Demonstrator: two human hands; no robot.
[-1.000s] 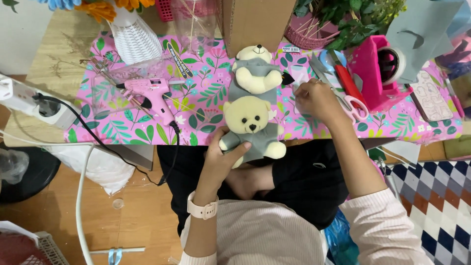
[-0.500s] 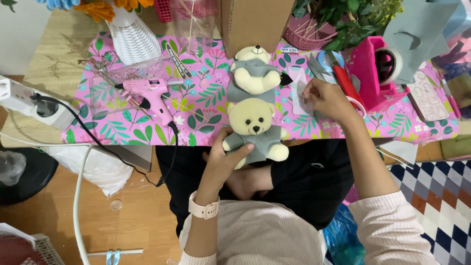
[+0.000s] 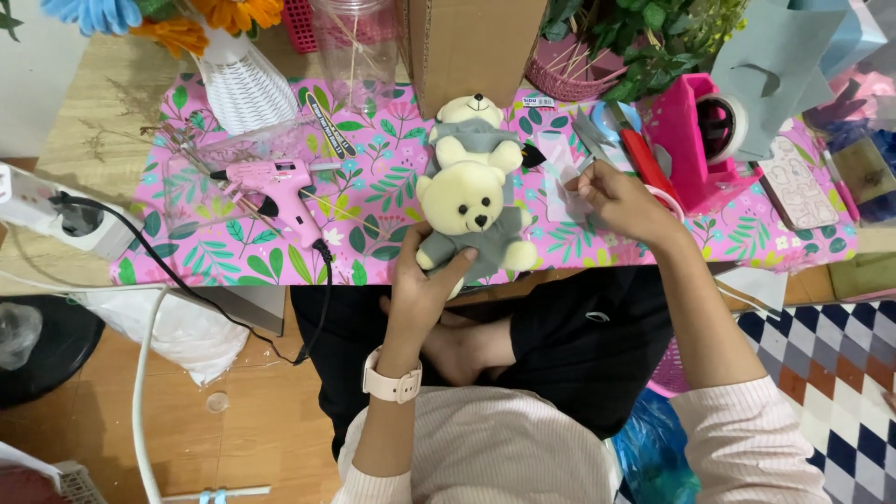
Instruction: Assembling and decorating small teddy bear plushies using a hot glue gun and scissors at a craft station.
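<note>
My left hand (image 3: 422, 285) grips a cream teddy bear in a grey outfit (image 3: 473, 222) from below, holding it upright at the table's near edge. A second cream bear (image 3: 474, 131) lies on the pink leafy table cover (image 3: 373, 210) just behind it. My right hand (image 3: 618, 198) rests on the cover to the right, its fingers pinching a small clear plastic piece (image 3: 563, 174). Red-handled scissors (image 3: 635, 154) lie just beyond that hand.
A pink glue gun (image 3: 280, 182) with a black cord lies at the left, near a white power strip (image 3: 65, 219). A white vase (image 3: 245, 89), clear jar (image 3: 359, 47), cardboard box (image 3: 471, 47) and pink tape dispenser (image 3: 700, 140) line the back.
My right hand has drawn back from the scissors toward the bears, lifting the clear plastic piece. The held bear has risen slightly nearer the second bear.
</note>
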